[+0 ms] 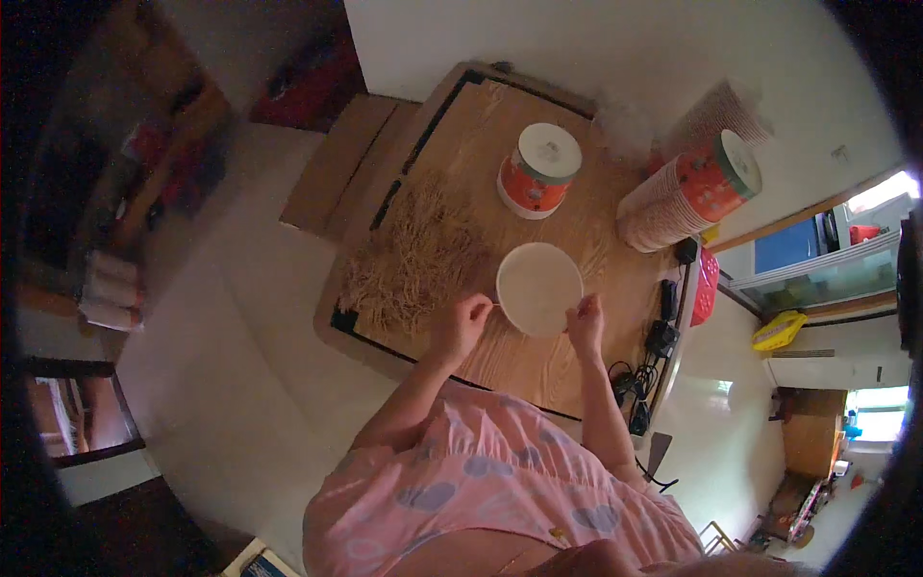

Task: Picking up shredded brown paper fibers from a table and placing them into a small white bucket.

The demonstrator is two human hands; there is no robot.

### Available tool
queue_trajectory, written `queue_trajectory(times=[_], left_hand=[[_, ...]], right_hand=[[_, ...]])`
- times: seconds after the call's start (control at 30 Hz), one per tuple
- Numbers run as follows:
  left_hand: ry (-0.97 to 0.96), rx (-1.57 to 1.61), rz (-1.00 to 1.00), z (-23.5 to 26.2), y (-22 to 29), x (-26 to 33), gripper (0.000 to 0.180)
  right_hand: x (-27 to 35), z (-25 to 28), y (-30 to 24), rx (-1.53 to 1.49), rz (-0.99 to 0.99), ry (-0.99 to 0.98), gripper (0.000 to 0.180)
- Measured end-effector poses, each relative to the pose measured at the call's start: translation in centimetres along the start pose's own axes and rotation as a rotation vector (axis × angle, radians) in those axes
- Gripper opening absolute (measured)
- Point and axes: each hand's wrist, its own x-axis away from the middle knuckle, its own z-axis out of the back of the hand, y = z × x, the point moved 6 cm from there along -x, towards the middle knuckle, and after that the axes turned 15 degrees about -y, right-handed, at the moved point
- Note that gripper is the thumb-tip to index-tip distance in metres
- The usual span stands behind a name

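Observation:
A round paper tub (540, 288) with a pale inside and rim stands in front of me on the wooden table, its opening facing up. At its left edge my left hand (469, 323) is closed in a pinch; a thin bit shows between the fingertips and the rim, too small to name. The fingers of my right hand (585, 325) grip the tub's rim on the lower right. Left of the tub lies a tangled heap of thin tan strands (413, 255). Behind it, an orange and green paper tub (538, 178) rests upside down, base up.
A tall leaning stack of nested paper tubs (673, 202) stands at the table's back right, against the wall. Black adapters and cables (639, 380) lie along the right edge. A red plastic basket (707, 287) is beyond that edge. Cardboard (336, 163) lies beside the table's far left.

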Motion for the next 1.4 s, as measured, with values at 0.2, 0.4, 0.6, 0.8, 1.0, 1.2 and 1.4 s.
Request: queue_trajectory(times=[0.2, 0.4, 0.6, 0.8, 1.0, 1.2, 1.4], left_hand=[[0.026, 0.135, 0.015, 2.1, 3.0, 0.0, 0.014], [-0.099, 0.132, -0.384, -1.6, 6.9, 1.5, 0.009], [-0.306, 0.04, -0.335, -4.1, 7.8, 3.6, 0.009], [-0.371, -0.023, -0.3, -4.2, 7.7, 4.5, 0.012], [-0.481, -0.088, -0.347, -4.5, 7.4, 4.5, 0.01], [-0.66, -0.089, -0.322, -5.6, 6.2, 5.2, 0.009], [-0.75, -0.11, -0.261, -6.0, 4.4, 5.9, 0.014]], right_hand=[[2.3, 0.5, -2.4, 0.216, -0.233, -0.494, 0.016], [2.0, 0.2, -9.9, -0.007, 0.1, -0.452, 0.015], [3.3, -5.6, -9.3, -0.191, -0.026, -0.893, 0.015], [3.7, -6.1, -9.3, -0.398, -0.006, -0.875, 0.012], [3.4, -4.3, -9.6, -1.035, -0.284, -0.672, 0.013], [2.9, -2.5, -11.1, -1.318, -0.246, -0.589, 0.006], [2.7, -2.3, -10.8, -1.247, -0.209, -0.522, 0.005]])
